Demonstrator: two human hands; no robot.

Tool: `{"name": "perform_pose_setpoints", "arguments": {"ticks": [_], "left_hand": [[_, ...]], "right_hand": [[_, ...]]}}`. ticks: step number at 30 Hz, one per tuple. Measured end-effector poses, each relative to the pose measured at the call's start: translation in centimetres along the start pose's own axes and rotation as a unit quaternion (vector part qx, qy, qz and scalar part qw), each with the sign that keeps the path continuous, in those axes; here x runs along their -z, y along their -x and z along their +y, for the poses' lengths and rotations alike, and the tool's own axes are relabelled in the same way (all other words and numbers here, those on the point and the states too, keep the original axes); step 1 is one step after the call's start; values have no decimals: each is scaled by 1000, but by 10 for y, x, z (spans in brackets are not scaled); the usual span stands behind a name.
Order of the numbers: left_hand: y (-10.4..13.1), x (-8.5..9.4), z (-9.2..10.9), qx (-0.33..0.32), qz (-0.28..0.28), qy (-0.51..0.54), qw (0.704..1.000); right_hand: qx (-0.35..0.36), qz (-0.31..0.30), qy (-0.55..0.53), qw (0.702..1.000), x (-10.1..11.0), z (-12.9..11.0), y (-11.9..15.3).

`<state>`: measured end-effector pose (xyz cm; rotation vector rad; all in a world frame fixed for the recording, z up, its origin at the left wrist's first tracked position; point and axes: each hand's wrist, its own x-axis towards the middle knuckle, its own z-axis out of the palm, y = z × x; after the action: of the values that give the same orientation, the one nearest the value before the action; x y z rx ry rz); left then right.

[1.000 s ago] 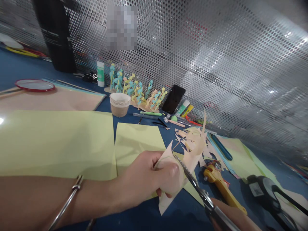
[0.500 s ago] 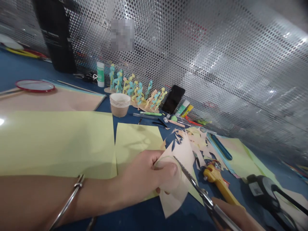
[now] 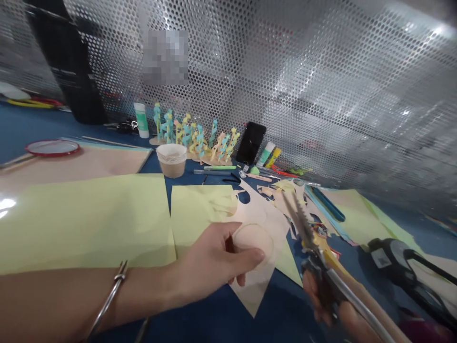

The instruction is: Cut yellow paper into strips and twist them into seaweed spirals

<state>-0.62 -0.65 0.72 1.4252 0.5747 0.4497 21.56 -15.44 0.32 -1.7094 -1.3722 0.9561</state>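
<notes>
Pinching the pale pink paper [image 3: 262,214] between thumb and fingers, your left hand [image 3: 217,257] has its thumb over the drawn circle [image 3: 253,240] and its other fingers curled behind. The paper lies above the small yellow sheet [image 3: 193,202], one pointed corner aimed toward you over the blue table [image 3: 200,319]. Your right hand [image 3: 330,295] has its fingers closed around the handles of the scissors [image 3: 305,226]; the toothed blades are parted, pointing up and away, just to the right of the paper. Beyond the paper lie cut scraps [image 3: 282,193], and a yellow tool [image 3: 330,255] sits partly behind the scissors. A black tool [image 3: 391,257] is farther right. The large yellow sheet [image 3: 85,219] spreads out to the left of the small one. Farther back stand a paper cup [image 3: 172,166], colored paper twists [image 3: 199,138] and a black phone [image 3: 251,143] leaning against the perforated metal panel [image 3: 278,76].
</notes>
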Motion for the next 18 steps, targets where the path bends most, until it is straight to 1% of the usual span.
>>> {"name": "perform_pose_setpoints", "arguments": {"ticks": [1, 3, 5, 7, 8, 11, 13, 15, 18], "left_hand": [[1, -2, 0, 10, -22, -10, 1000], [4, -8, 0, 48, -73, -37, 996], [6, -13, -2, 90, -113, -63, 988], [8, -17, -5, 112, -131, -81, 982], [8, -18, -6, 112, -135, -86, 981], [9, -20, -7, 83, -120, -87, 985], [7, -20, -5, 63, -94, -73, 991], [5, -19, -2, 54, -52, -46, 996], [0, -14, -1, 22, 42, 7, 999]], "right_hand": [[1, 3, 10, 1000, -4, -6, -2], [9, 33, 30, 999, -12, -17, -7], [36, 73, 38, 996, -20, -27, -11], [30, 100, 18, 994, -28, -35, -15], [27, 114, -1, 993, -31, -39, -16], [21, 146, -21, 989, -37, -47, -18], [32, 148, -30, 988, -38, -47, -18], [51, 130, -45, 989, -36, -42, -17], [62, 75, -67, 993, -31, -29, -16]]}}
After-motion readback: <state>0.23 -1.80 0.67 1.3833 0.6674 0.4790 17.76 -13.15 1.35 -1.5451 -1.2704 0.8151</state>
